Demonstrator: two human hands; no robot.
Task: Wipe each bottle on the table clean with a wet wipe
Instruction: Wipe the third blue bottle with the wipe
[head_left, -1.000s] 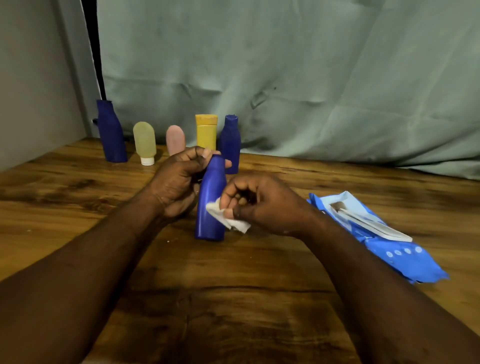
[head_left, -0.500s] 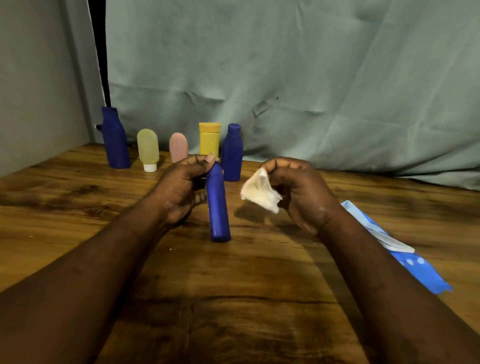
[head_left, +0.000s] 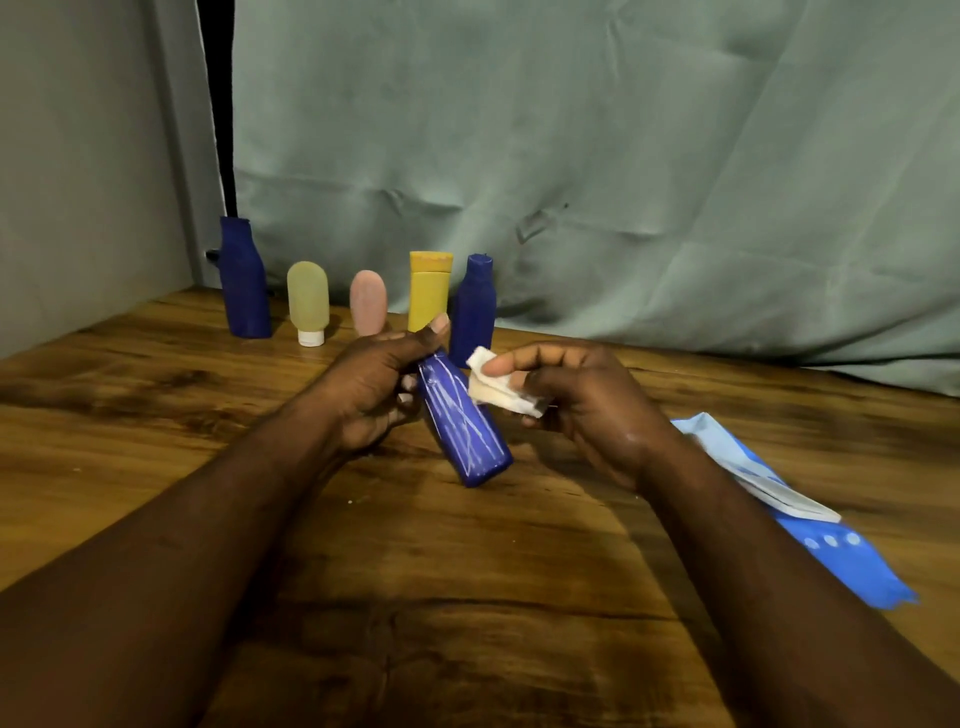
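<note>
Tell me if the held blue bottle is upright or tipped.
Tipped. The bottle leans, its top in the left hand and its base slanting toward the right.

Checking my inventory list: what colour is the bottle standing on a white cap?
The bottle is pale yellow-green, seen best in the head view.

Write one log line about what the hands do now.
left hand: grips blue bottle, tilted | right hand: pinches wet wipe beside it | wipe pack: on table

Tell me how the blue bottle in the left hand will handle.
Probably slippery: the blue bottle shows pale wet-looking streaks down its smooth side. Tall with a narrow base, it could tip easily once the left hand, gripping its top, lets go.
</note>
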